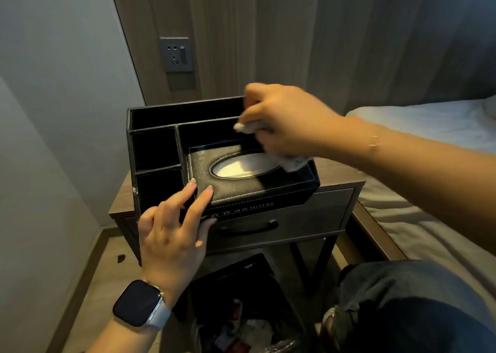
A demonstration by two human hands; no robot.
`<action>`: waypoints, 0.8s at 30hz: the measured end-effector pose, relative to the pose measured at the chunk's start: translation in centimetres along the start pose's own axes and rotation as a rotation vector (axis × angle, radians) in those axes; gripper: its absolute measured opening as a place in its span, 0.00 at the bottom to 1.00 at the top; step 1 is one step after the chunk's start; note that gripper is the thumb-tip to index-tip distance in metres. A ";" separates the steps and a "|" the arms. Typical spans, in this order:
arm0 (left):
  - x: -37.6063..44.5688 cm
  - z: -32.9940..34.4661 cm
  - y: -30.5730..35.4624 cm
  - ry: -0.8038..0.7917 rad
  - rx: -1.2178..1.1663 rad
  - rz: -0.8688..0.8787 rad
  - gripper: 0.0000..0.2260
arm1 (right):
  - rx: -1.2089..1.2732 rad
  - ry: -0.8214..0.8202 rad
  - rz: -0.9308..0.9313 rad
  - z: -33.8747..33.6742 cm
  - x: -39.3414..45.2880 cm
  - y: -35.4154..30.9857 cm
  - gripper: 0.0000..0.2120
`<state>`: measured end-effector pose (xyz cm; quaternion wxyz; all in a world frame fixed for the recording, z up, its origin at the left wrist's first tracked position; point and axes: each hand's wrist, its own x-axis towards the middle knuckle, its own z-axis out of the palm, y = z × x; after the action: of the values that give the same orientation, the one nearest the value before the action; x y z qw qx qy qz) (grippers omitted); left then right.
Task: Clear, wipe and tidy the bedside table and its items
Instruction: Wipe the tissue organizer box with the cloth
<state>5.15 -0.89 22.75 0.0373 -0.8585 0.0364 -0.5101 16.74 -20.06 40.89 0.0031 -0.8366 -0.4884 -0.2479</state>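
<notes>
A: Where is the organiser sitting?

B: The black leather-look desk organiser with a built-in tissue box stands on the dark wooden bedside table, filling most of its top. Its tissue section, with an oval opening showing pale tissue, lies toward 4 o'clock of the organiser; three open compartments run along its 9 o'clock side, and a long narrow one runs along the 12 o'clock edge.

A: What is your left hand doing?

B: Your left hand rests on the organiser's front corner at 7 o'clock. The fingers are straight and spread, two fingertips pressing on the stitched top of the tissue section, and the thumb lies against the front face beside the printed lettering. A dark smartwatch with a pale strap is on that wrist.

A: And your right hand?

B: Your right hand is over the organiser's 1 o'clock corner, fingers curled round a crumpled white cloth. The cloth bulges out beyond the fingertips above the large rear compartment, and another fold of it trails from under the palm onto the tissue section's far right edge.

A: Anything else nearby?

B: A black waste bin with rubbish sits on the floor at 6 o'clock, below the table's drawer. A bed with pale sheets lies at 3 o'clock, and a grey wall socket at 11 o'clock.
</notes>
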 end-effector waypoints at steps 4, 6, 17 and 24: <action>0.2 -0.1 -0.1 -0.003 0.008 0.016 0.24 | -0.252 -0.063 -0.222 2.3 4.3 -4.7 0.10; 0.2 -0.1 -0.1 -0.002 0.011 0.014 0.23 | -0.278 -0.099 -0.269 3.0 4.2 -5.3 0.09; -0.1 0.1 -0.2 0.017 -0.011 0.015 0.24 | -0.394 -0.308 -0.057 0.7 1.3 -0.4 0.10; -0.4 0.1 0.1 0.037 0.003 0.017 0.23 | -0.297 -0.176 -0.028 3.5 1.8 -5.1 0.12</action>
<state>5.01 -0.99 22.37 0.0422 -0.8485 0.0437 -0.5257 14.68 -15.06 37.31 -0.1669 -0.8396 -0.4563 -0.2430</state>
